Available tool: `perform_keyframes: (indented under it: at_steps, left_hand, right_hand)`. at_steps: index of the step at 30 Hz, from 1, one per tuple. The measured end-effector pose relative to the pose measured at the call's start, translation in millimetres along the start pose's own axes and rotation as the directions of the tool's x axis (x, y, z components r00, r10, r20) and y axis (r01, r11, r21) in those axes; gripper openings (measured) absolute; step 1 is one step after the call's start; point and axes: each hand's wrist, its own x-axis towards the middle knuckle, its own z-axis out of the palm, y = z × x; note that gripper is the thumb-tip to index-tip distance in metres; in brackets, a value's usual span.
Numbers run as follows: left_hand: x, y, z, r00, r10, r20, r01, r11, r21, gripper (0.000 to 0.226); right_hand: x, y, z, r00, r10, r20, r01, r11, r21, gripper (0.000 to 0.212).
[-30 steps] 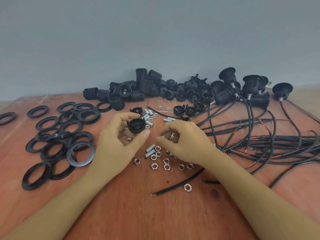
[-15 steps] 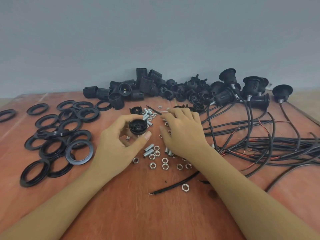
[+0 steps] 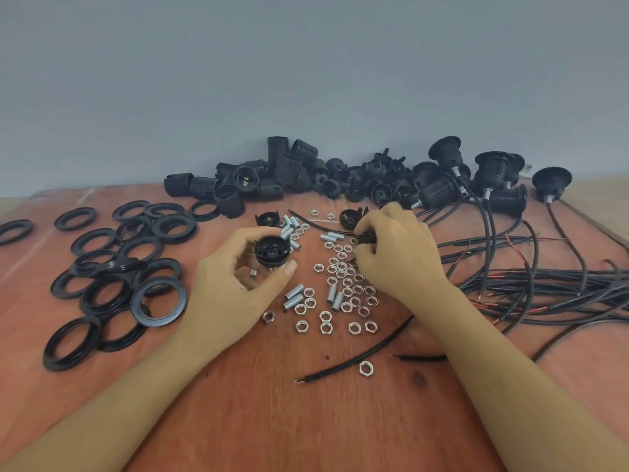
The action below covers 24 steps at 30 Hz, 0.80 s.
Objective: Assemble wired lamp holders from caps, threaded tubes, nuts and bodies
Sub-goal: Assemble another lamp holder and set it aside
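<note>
Left hand (image 3: 235, 287) raised, fingers curled in a grip (thumb forward); right hand (image 3: 396, 253) palm-down, fingers bent.

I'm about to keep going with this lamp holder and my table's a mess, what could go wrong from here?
1. The right hand works right over the loose nuts; its forearm could sweep some off the table.
2. The left hand grips the cap only at the fingertips, so it may slip.
3. The tangled wires by the right wrist could snag.
</note>
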Motion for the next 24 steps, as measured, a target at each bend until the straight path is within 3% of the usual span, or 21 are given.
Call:
perform_keyframes:
  at_steps: [4,8,10,16,21,24]
  left_hand:
    - [1,-1,-2,1.000,0.019,-0.001,-0.019,1.000,0.008,0.036]
    - [0,-2,-2,0.999,0.035,0.007,-0.035,0.999,0.017,0.035]
    - [0,-2,-1,0.999,0.046,0.008,-0.046,0.999,0.024,0.034]
    - [-1,-2,0,0.999,0.046,0.012,-0.046,0.998,0.034,0.035]
    - [0,-1,0,0.998,0.054,0.015,-0.055,0.998,0.036,0.034]
    - [0,-1,0,0.998,0.066,0.015,-0.067,0.997,0.035,0.034]
  right_hand:
    - [7,20,-25,0.993,0.114,-0.036,-0.109,0.987,0.118,0.008]
    - [4,35,-39,0.929,0.109,0.354,-0.108,0.994,-0.023,0.014]
    - [1,36,-37,0.906,0.095,0.412,-0.082,0.995,-0.050,0.010]
    - [1,40,-28,0.926,-0.041,0.376,0.067,0.996,-0.058,0.021]
    - [3,33,-22,0.980,-0.170,0.102,0.156,0.979,0.135,0.011]
    - [2,26,-22,0.972,-0.226,0.058,0.214,0.962,0.168,0.004]
